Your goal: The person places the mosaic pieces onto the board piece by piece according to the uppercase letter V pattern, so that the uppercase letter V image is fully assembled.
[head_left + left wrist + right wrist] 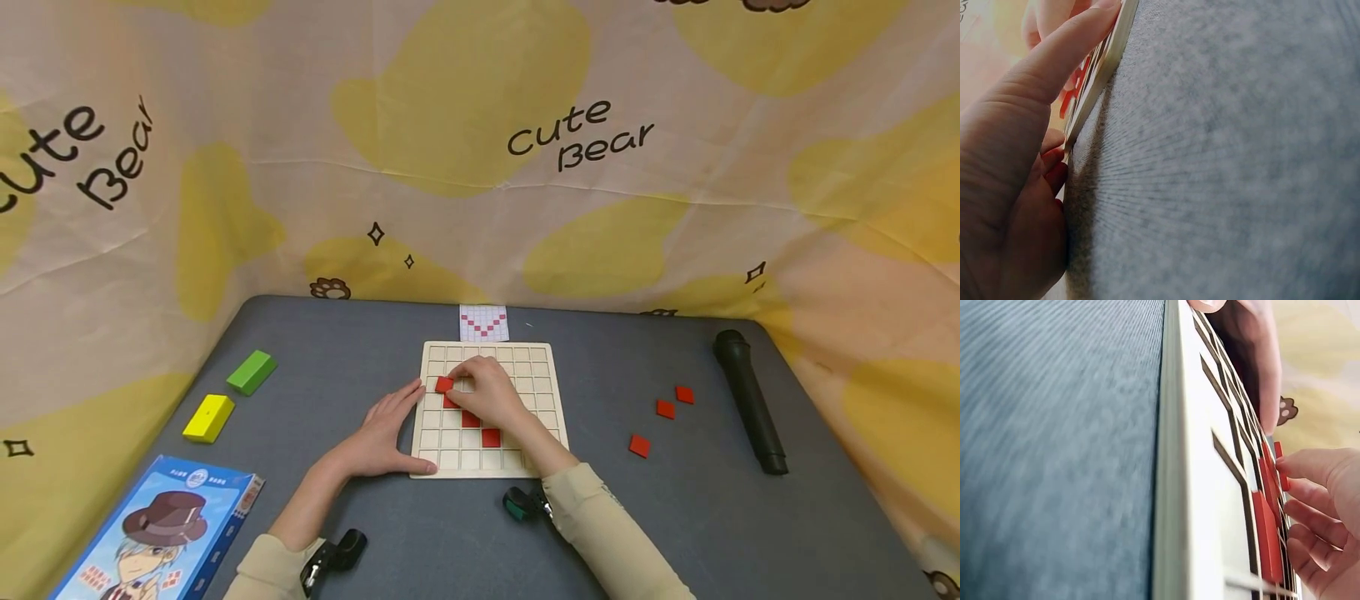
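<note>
A pale wooden grid board [534,392] lies on the table in the head view. My right hand [491,396] pinches a red square tile [443,384] between thumb and finger over the board's left columns; in the right wrist view this tile [1284,481] looks tilted. Several red tiles run diagonally down the grid, among them one tile [491,438] near the middle. Along the board's left side rests my left hand [382,437], its fingers extended at the edge and its thumb on the near-left corner. My right fingers partly hide the tiles beneath.
A pattern card [483,323] touches the board's far edge. To the right lie loose red tiles [640,446] and a black microphone [750,400]. At left are a green block [252,372], a yellow block [208,418] and a blue box [161,525]. A printed cloth [450,167] hangs behind.
</note>
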`<act>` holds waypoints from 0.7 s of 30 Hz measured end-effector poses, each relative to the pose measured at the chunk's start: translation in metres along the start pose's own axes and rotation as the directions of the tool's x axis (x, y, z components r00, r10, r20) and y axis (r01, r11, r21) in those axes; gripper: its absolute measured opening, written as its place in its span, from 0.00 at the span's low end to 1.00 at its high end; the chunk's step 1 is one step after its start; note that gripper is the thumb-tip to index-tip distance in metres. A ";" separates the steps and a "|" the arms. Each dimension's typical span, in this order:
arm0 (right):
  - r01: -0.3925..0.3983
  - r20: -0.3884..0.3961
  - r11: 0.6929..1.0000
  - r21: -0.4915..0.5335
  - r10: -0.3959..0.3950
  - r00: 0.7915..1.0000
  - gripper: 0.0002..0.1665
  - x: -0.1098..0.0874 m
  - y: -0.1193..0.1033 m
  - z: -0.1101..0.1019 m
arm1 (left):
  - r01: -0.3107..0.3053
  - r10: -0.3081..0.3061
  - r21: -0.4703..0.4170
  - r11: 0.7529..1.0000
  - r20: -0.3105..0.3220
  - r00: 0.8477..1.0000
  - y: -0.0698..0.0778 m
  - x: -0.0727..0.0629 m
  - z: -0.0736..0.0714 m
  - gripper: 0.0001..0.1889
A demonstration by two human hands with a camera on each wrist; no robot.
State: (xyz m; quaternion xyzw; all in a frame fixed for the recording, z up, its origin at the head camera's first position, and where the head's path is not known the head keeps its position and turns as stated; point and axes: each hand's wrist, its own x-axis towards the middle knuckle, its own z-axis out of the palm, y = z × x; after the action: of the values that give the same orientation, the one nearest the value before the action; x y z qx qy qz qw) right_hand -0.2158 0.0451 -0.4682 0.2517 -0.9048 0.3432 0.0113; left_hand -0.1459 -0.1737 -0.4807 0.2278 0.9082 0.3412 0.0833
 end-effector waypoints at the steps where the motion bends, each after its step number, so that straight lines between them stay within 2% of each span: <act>1: 0.001 -0.002 1.000 -0.009 -0.001 1.000 0.13 0.001 -0.001 0.001 | 0.000 0.000 -0.001 1.000 -0.001 1.000 0.000 0.000 0.000 0.61; 13: -0.021 -0.027 0.998 -0.057 0.019 0.999 0.14 0.007 -0.006 0.011 | 0.020 -0.020 0.007 1.000 0.007 1.000 -0.001 0.000 0.003 0.63; 21: 0.044 -0.019 0.998 -0.053 -0.045 0.999 0.17 0.001 -0.003 0.013 | 0.025 -0.025 0.003 1.000 0.002 1.000 -0.001 0.000 0.003 0.64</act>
State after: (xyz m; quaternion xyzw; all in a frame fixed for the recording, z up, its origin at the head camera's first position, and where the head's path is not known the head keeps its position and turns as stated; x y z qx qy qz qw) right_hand -0.2137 0.0348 -0.4758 0.2679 -0.9076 0.3214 0.0345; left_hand -0.1457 -0.1728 -0.4836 0.2169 0.9114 0.3385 0.0879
